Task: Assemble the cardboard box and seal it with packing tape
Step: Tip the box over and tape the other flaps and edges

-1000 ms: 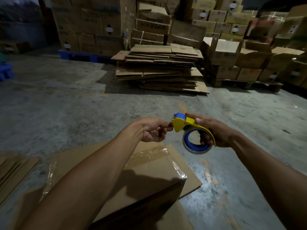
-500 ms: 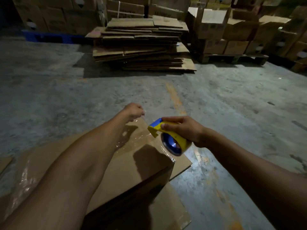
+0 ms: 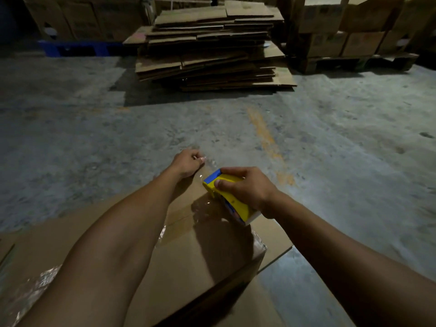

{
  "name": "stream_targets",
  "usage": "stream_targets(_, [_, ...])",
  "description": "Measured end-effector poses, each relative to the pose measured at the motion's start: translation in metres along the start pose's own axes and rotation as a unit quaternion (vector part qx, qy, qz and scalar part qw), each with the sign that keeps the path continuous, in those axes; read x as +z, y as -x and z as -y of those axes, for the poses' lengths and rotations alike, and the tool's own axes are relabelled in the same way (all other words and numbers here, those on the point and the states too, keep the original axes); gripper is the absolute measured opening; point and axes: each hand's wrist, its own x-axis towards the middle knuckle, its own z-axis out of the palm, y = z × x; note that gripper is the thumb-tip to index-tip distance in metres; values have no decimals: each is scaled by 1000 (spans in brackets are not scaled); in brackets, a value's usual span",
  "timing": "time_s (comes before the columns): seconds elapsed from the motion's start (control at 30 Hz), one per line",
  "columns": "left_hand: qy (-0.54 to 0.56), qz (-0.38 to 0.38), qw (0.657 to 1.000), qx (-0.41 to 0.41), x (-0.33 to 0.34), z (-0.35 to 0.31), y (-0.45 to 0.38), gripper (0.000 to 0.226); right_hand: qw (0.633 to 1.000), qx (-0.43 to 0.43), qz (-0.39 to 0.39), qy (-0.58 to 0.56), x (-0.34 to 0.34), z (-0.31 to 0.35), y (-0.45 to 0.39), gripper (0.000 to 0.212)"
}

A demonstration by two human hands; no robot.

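Observation:
A closed brown cardboard box (image 3: 207, 253) stands on the floor just below me, with shiny clear tape along its top seam. My right hand (image 3: 247, 187) grips a yellow and blue tape dispenser (image 3: 226, 197) and holds it down on the box top near the far edge. My left hand (image 3: 187, 162) rests at the far edge of the box, fingers curled, pinching the clear tape end there. The tape between the two hands is barely visible.
Flat cardboard sheets (image 3: 273, 234) lie under the box on the grey concrete floor (image 3: 330, 142). A tall pile of flattened cartons (image 3: 207, 46) stands ahead. Stacked boxes on pallets (image 3: 342, 31) fill the back right, and a blue pallet (image 3: 77, 48) sits back left.
Both hands have dropped from the air onto the box. The dispenser came down onto the box top, and my left hand moved to the far edge with the tape end.

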Motion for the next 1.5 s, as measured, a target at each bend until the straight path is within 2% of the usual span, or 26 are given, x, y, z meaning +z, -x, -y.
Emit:
stream_targets(0.3, [34, -11, 999, 1, 3, 12, -10, 16, 1000, -11, -12, 15, 12, 5, -12, 51])
stream_targets(0.5, [-13, 29, 999, 4, 3, 20, -20, 12, 1000, 13, 2, 7, 15, 6, -20, 49])
stream_targets(0.63, [-34, 76, 996, -32, 5, 21, -29, 17, 999, 35, 9, -13, 16, 9, -24, 49])
stream_targets(0.67, [-45, 106, 992, -53, 7, 32, -40, 21, 999, 37, 9, -13, 16, 8, -24, 49])
stream_targets(0.73, [-47, 157, 981, -107, 18, 75, -77, 57, 999, 44, 8, -12, 16, 6, -23, 48])
stream_targets(0.77, [-55, 160, 977, -128, 19, 85, -82, 77, 999, 47, 6, -12, 16, 5, -22, 48])
stream_targets(0.8, [-55, 134, 980, -139, 18, 85, -76, 85, 999, 48, 2, -9, 16, 3, -22, 48])
stream_targets(0.83, [-76, 77, 986, -124, 13, 66, -57, 82, 999, 49, -2, -5, 16, 1, -21, 48])
stream_targets(0.9, [-98, -59, 993, -1, 8, 35, -23, 61, 998, 54, -8, 0, 17, 2, -22, 48])
stream_targets(0.93, [-84, -80, 992, 50, 10, 24, -10, 45, 998, 55, -9, 3, 18, 2, -22, 48])
stream_targets(0.97, [-82, -70, 990, 88, 14, 17, -1, 34, 998, 55, -10, 9, 19, 2, -23, 48])
stream_targets(1.03, [-98, -17, 988, 116, 21, 18, 8, 40, 998, 58, -7, 25, 20, 4, -23, 50])
stream_targets(1.23, [-147, 8, 984, 96, 21, 23, 16, 52, 997, 69, 3, 44, 19, 10, -17, 50])
stream_targets(1.4, [-162, 16, 983, 86, 22, 25, 15, 47, 989, 109, 69, 71, -5, -17, 49, 46])
stream_targets(1.5, [-209, 18, 974, 81, 22, 14, 20, 44, 988, 137, 61, 36, -14, -31, 82, 44])
